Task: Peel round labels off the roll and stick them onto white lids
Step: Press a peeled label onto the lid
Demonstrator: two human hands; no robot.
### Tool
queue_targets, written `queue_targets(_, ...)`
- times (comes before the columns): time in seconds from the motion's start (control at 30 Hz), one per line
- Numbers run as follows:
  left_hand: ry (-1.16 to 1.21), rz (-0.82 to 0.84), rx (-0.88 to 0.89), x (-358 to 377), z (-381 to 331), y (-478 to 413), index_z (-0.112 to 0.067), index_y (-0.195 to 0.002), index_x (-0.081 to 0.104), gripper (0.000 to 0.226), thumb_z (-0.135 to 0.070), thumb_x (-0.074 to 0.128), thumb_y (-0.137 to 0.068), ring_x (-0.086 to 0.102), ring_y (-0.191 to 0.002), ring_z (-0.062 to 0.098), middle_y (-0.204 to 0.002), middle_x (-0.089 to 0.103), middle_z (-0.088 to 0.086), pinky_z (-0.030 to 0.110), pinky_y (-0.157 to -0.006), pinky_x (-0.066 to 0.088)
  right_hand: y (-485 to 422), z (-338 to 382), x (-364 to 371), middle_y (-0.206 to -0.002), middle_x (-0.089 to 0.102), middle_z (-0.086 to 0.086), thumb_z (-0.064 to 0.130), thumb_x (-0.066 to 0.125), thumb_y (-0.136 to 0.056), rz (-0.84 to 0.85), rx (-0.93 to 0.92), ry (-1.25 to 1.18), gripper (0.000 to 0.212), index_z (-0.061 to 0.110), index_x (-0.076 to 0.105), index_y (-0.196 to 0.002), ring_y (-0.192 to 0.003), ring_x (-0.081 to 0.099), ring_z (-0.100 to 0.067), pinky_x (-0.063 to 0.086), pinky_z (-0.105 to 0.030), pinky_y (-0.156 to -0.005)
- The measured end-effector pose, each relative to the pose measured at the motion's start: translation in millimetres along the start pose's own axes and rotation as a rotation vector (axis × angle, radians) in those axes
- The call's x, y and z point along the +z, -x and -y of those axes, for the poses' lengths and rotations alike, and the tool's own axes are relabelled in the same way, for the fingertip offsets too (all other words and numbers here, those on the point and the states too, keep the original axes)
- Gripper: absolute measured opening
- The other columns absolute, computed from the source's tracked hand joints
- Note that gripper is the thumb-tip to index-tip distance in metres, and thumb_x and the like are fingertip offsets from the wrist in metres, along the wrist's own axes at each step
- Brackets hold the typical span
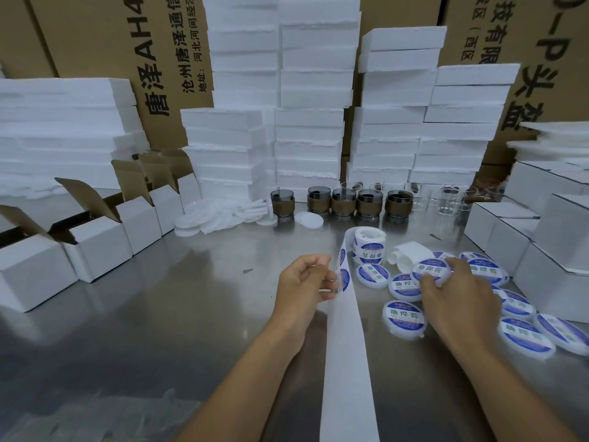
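Sticking step, by my reading: just right of the roll [369, 244], the right hand [459, 298] has its fingers closed on a labelled round white lid [430, 271]. The left hand [302, 282] pinches the glossy backing strip [347, 346], its fingers shut near the next label [345, 279]. Next: peel that label, fetch a bare lid

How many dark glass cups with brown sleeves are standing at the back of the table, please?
5, in a row before the foam stacks: one apart at left, then four close together. Clear glasses to the right may hide more.
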State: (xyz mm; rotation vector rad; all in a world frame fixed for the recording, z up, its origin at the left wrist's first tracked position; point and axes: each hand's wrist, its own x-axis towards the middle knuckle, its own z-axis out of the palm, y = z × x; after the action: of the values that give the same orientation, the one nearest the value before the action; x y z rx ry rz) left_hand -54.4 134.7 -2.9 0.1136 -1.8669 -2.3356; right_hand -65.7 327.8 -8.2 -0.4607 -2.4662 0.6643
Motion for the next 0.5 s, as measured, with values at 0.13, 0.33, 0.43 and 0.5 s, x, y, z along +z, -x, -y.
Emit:
queue_targets(0.13,-0.027,-0.011,-0.007,-0.2,0.2,-1.1,-0.014,-0.1,0.064,0.013,-0.015,0.052,-0.095,0.061,-0.061,0.009,-0.063,0.062,-0.005,0.022,-0.064,0.055,0.5,2.1,-3.2,-0.116,0.058,-0.023,0.032,0.058,-0.087,0.0,0.007,0.223,0.049,-0.002,0.051,-0.122,-0.11,0.048,-0.039,0.037,-0.05,-0.091)
queue_targets(0.33,-0.013,-0.058,0.004,-3.8,-0.3,-2.4,-0.019,-0.092,0.065,0.013,-0.018,0.052,-0.096,0.061,-0.062,0.009,-0.071,0.062,0.0,0.021,-0.062,0.052,19.7,29.3,-4.8,-0.113,0.06,-0.013,0.023,0.061,-0.085,0.002,-0.321,0.06,0.041,0.01,0.054,-0.123,-0.107,0.051,-0.031,0.04,-0.045,-0.091)
queue_targets(0.43,0.021,-0.123,-0.006,-12.8,0.0,-11.0,-0.017,-0.093,0.064,0.012,-0.016,0.052,-0.095,0.062,-0.062,0.009,-0.069,0.063,-0.001,0.023,-0.065,0.053,40.6,47.5,5.0,-0.089,0.065,-0.009,0.013,0.073,-0.073,-0.089,-0.658,0.005,0.032,0.011,0.065,-0.103,-0.082,0.061,-0.029,0.049,-0.042,-0.075)
queue_targets(0.5,0.054,-0.175,-0.003,-23.1,-3.0,-22.6,-0.015,-0.09,0.064,0.013,-0.015,0.052,-0.095,0.061,-0.056,0.006,-0.067,0.062,-0.001,0.022,-0.062,0.053,46.7,50.4,12.2,-0.078,0.065,-0.007,0.013,0.063,-0.075,-0.181,-0.816,-0.013,0.017,0.01,0.067,-0.091,-0.07,0.062,-0.028,0.048,-0.039,-0.07)
